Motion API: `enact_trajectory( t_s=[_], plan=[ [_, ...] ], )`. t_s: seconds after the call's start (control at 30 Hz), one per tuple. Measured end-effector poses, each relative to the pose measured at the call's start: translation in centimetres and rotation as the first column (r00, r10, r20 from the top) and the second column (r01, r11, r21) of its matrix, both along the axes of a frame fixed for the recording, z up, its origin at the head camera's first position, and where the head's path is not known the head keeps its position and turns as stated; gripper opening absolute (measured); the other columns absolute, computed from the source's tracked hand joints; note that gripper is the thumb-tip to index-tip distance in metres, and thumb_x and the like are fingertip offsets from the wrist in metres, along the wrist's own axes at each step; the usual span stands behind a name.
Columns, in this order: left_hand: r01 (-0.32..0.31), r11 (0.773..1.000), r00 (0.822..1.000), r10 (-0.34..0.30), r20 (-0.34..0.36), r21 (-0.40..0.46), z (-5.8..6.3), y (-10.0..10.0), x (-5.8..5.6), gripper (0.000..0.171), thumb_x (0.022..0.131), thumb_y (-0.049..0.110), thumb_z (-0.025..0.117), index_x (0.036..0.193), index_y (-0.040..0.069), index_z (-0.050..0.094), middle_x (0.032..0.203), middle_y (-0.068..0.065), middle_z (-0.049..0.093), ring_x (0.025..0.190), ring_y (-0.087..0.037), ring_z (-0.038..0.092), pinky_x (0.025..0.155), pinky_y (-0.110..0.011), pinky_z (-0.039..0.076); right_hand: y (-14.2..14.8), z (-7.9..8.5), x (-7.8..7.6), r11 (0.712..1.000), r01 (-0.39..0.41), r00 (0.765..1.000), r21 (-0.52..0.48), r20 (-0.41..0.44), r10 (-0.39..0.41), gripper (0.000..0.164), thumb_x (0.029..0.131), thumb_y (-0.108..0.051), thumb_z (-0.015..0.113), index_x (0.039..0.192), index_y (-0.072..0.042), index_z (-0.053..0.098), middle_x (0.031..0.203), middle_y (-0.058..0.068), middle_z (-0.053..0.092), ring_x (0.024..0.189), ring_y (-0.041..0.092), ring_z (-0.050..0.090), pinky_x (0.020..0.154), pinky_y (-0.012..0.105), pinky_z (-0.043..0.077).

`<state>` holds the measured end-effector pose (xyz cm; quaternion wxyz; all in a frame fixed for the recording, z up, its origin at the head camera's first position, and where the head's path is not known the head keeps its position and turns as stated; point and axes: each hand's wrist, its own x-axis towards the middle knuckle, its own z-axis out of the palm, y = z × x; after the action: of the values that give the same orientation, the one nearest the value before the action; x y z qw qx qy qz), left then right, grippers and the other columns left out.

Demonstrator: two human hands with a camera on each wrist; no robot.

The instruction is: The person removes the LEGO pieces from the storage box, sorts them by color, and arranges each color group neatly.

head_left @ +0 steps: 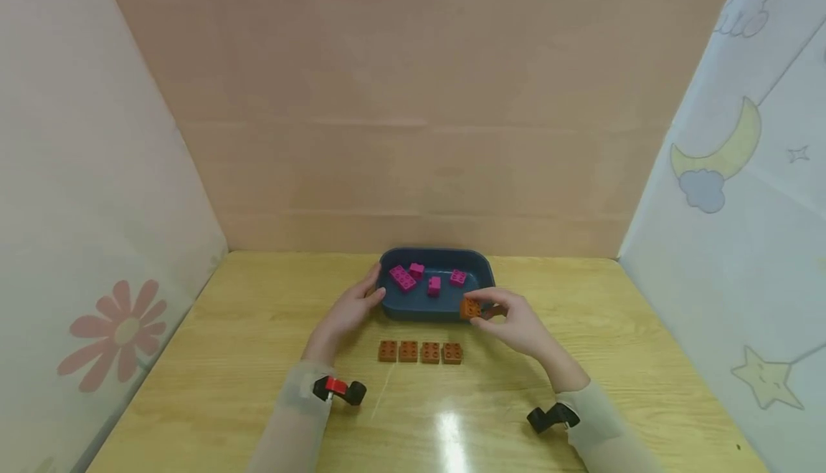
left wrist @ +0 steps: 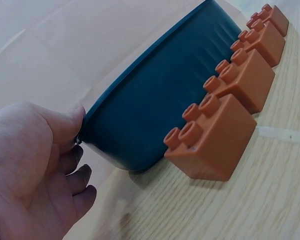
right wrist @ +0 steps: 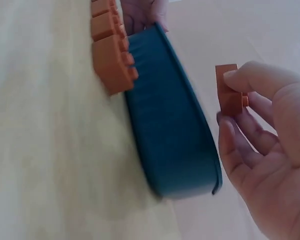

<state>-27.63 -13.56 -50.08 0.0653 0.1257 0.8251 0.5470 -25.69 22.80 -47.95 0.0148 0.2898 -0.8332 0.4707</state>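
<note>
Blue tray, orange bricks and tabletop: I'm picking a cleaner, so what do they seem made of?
Blue tray: probably molded plastic, satin, with a smooth rim. Orange building bricks: likely hard plastic, low sheen, crisp edges and molded studs. Tabletop: wood or wood-look laminate, glossy; grain and glare show, which is unclear.

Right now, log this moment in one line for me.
Left hand: grips blue tray | Right hand: pinches orange brick | Inside blue tray: four pink bricks | Table: four orange bricks in a row

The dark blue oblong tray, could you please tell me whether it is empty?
Not empty, nor full: the head view shows four magenta toy bricks inside the tray, with bare floor between them.
</note>
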Motion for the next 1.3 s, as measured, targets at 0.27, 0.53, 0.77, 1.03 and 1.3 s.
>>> enact_trajectory(
  t_s=[0.27,0.53,0.77,1.03,1.3],
  plan=[
    [0.010,0.999,1.000,-0.010,-0.006,0.030,-0.1,0.1,-0.1,0.067,0.116,0.023,0.049,0.173,0.013,0.016,0.179,-0.003,0.010,0.164,-0.026,0.007,0.132,-0.051,0.008,2.1,-1.1,1.7,0.994,-0.102,0.991,-0.044,0.086,0.105,0.047,0.094,-0.001,0.082,0.139,0.000,0.069,0.138,0.015,0.068,0.123,0.013,0.065,0.093,0.035,0.062],
    [0.002,1.000,1.000,-0.003,0.013,0.026,-0.4,-0.1,-0.4,0.066,0.116,0.024,0.049,0.173,0.015,0.016,0.179,-0.002,0.010,0.165,-0.023,0.005,0.132,-0.049,0.008,2.4,-0.7,2.1,0.990,-0.142,0.967,0.025,0.219,0.133,0.040,0.096,-0.008,0.081,0.135,-0.006,0.071,0.135,0.016,0.068,0.114,0.031,0.072,0.091,0.034,0.062],
    [0.008,1.000,1.000,-0.009,0.014,0.023,-0.2,-0.1,-0.4,0.069,0.115,0.030,0.050,0.173,0.014,0.017,0.179,-0.002,0.010,0.165,-0.023,0.005,0.132,-0.049,0.008,2.2,-1.6,2.2,0.976,-0.152,0.960,0.159,0.258,0.108,0.039,0.093,-0.014,0.084,0.131,-0.011,0.075,0.129,0.004,0.073,0.119,0.024,0.068,0.096,0.037,0.061],
    [0.015,1.000,1.000,-0.015,0.006,0.021,-0.2,0.0,-0.4,0.067,0.116,0.024,0.048,0.173,0.013,0.016,0.179,-0.003,0.009,0.165,-0.025,0.004,0.132,-0.051,0.007,1.6,-1.9,2.4,0.968,-0.103,0.964,0.230,0.262,0.040,0.040,0.091,-0.016,0.086,0.129,-0.014,0.076,0.127,0.002,0.073,0.112,0.022,0.069,0.090,0.030,0.059],
    [0.018,1.000,1.000,-0.018,-0.002,0.017,-0.2,-0.1,-0.4,0.067,0.116,0.027,0.048,0.173,0.013,0.015,0.179,-0.004,0.009,0.165,-0.025,0.005,0.132,-0.050,0.008,1.2,-2.0,2.6,0.972,-0.098,0.963,0.212,0.267,0.039,0.040,0.091,-0.016,0.086,0.130,-0.011,0.075,0.128,0.004,0.074,0.113,0.021,0.070,0.094,0.033,0.059]
  ],
)
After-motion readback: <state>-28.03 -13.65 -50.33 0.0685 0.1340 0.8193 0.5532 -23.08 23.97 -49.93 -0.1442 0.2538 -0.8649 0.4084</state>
